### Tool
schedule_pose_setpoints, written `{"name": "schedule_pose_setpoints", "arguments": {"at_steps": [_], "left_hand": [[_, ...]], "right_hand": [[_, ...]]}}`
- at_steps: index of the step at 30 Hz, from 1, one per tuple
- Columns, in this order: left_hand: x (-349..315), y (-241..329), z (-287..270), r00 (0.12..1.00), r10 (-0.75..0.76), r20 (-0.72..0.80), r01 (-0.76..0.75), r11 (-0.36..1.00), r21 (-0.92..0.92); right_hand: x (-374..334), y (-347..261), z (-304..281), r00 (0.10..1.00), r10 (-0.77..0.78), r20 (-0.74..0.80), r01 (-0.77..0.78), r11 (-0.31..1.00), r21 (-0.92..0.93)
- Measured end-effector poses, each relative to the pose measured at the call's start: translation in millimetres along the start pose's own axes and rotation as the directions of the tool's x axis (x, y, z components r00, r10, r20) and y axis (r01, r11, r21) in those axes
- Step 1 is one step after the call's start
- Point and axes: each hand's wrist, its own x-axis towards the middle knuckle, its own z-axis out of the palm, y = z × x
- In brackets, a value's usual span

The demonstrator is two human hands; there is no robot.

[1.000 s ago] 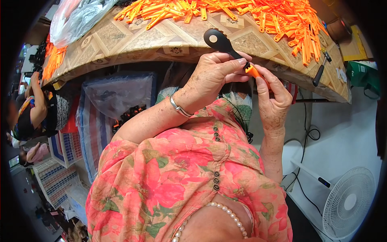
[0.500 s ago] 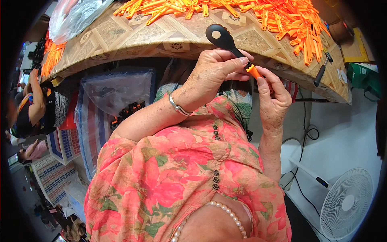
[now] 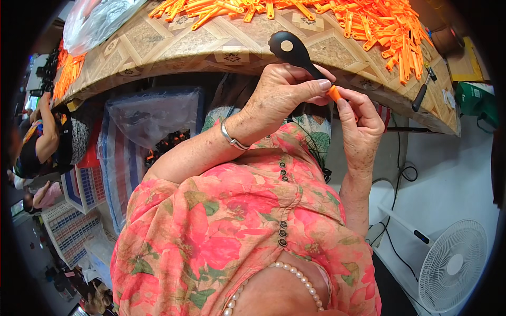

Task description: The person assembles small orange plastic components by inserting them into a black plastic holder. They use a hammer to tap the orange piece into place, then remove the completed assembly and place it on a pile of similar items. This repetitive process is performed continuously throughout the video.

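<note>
My left hand (image 3: 282,92), with a silver bangle at its wrist, pinches the neck of a black spoon-shaped kitchen utensil (image 3: 295,51). Its rounded head has a toothed edge and a pale round spot, and points up and left over the table edge. At the lower end of the neck, my right hand (image 3: 361,118) grips an orange plastic handle piece (image 3: 334,94) between thumb and fingers. Most of that piece is covered by the fingers, so how far the two parts fit together cannot be made out.
Orange plastic handles (image 3: 385,31) lie heaped along the far side of the patterned table (image 3: 232,52). A small hammer (image 3: 423,89) rests near its right edge. A clear plastic bag (image 3: 95,26) is at far left; a white fan (image 3: 454,263) stands at lower right.
The black utensil has turned over, its toothed edge moving from the right side to the left. Less of the orange piece shows between my hands. My right hand has shifted slightly.
</note>
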Motion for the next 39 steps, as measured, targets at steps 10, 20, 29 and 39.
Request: {"name": "schedule_pose_setpoints", "arguments": {"at_steps": [10, 20, 29, 39], "left_hand": [[-3, 3, 4, 0.998, 0.036, 0.048, -0.038, 0.998, 0.045], [-4, 4, 7, 0.999, 0.011, 0.040, -0.011, 1.000, -0.013], [-1, -6, 8, 0.995, 0.038, 0.088, -0.045, 0.996, 0.079], [-6, -9, 14, 0.999, 0.038, 0.035, -0.041, 0.994, 0.101]], "right_hand": [[-2, -11, 0, 0.999, 0.000, -0.036, 0.000, 1.000, -0.010], [-2, -10, -1, 0.999, -0.013, -0.034, 0.014, 1.000, 0.016], [-3, -3, -6, 0.997, 0.050, 0.058, -0.047, 0.998, -0.045], [-1, -17, 1, 0.997, 0.073, -0.001, -0.073, 0.997, -0.020]]}}
